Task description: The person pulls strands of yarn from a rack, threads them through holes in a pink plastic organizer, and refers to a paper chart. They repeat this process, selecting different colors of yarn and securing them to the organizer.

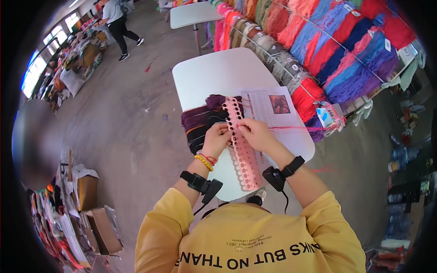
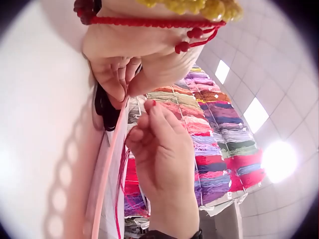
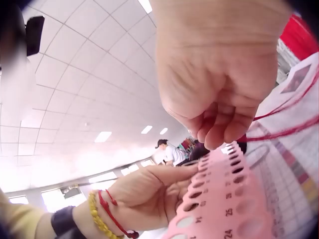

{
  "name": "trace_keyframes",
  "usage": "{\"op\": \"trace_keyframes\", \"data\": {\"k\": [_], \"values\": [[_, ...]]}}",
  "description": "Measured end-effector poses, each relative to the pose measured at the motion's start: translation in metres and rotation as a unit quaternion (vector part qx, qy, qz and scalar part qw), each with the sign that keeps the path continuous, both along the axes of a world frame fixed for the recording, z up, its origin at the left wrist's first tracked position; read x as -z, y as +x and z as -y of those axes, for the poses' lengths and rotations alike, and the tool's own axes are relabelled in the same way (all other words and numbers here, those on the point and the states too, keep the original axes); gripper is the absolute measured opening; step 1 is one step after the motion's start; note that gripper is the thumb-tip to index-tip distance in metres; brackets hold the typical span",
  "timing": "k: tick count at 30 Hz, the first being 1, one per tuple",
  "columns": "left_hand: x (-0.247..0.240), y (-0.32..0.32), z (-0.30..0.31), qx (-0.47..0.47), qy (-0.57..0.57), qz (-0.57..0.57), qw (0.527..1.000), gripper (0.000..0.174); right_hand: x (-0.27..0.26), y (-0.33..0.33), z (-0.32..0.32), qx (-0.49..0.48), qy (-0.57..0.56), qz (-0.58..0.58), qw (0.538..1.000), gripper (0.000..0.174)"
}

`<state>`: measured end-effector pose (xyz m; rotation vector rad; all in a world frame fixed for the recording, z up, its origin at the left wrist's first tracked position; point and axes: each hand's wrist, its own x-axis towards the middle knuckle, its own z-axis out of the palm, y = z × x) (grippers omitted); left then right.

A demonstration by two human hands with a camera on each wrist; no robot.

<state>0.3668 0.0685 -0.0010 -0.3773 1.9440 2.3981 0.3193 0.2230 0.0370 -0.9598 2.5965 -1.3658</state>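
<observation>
A long pink punched card [image 1: 246, 160], with numbered holes along both edges, is laid lengthwise between the two hands on a white table [image 1: 214, 73]. Its left edge is gripped by the left hand [image 1: 217, 139], fingers curled under the card and thumb on top. A red thread [image 1: 297, 128] is pinched between thumb and fingertips of the right hand [image 1: 256, 133], just above the holes beside the left hand; from there it is drawn taut to the right, away from both hands. Whether its end is already through a hole cannot be told.

Dark floss skeins [image 1: 199, 122] are bunched at the card's far end, just beyond the left hand. A printed pattern sheet [image 1: 272, 105] is spread under the card and beyond the right hand. A rack of coloured yarn [image 1: 332, 50] is seen further right.

The thread is judged very light, limp and apt to slip or fray, so it is best pinched close to its free end. The card looks thin and light, stiff enough to keep flat yet likely to bend; it is best held at the edge next to the hole in use.
</observation>
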Motion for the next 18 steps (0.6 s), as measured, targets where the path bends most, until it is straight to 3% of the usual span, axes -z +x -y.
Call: {"op": "trace_keyframes", "data": {"k": [7, 18], "values": [[-0.010, 0.004, 0.001, 0.015, 0.019, 0.038, 0.999, 0.027, 0.003, 0.002, 0.017, -0.043, 0.227, -0.106, 0.967, 0.014], [0.007, -0.004, -0.004, -0.005, -0.116, -0.008, 0.993, 0.020, -0.006, 0.010, 0.024, 0.003, 0.280, -0.073, 0.957, 0.019]]}}
